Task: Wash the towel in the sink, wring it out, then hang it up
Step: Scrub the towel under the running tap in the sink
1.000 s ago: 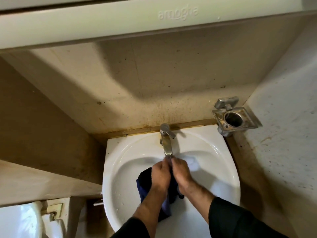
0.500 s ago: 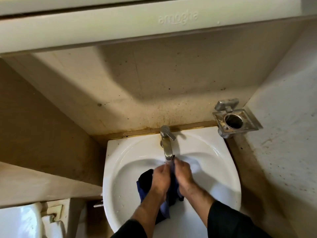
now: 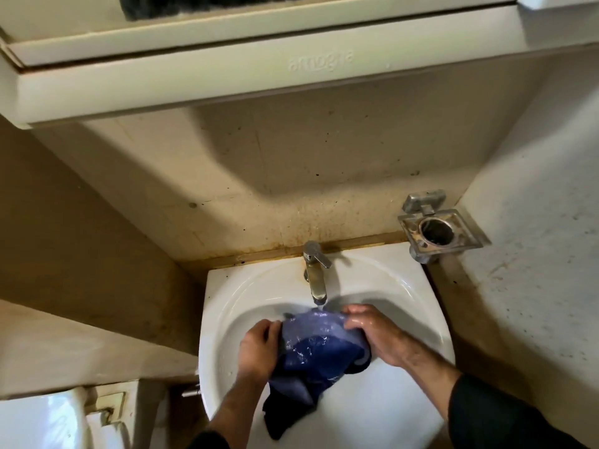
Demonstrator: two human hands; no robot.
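A wet dark blue towel (image 3: pixel 316 348) is stretched between my hands inside the white sink (image 3: pixel 418 296), right under the spout of the metal tap (image 3: pixel 316 273). Water glistens on the cloth. My left hand (image 3: pixel 257 350) grips the towel's left edge with curled fingers. My right hand (image 3: pixel 372 332) grips its right edge. The towel's lower end hangs down toward the front of the basin.
A metal holder (image 3: pixel 437 233) with a round hole is fixed to the wall at the sink's right. A pale cabinet (image 3: pixel 259 82) overhangs the wall above. A toilet cistern (image 3: pixel 42 419) sits at the lower left. Walls close in on both sides.
My hands were pressed together on the bunched towel under the tap. They have moved apart, spreading the towel open under the spout.
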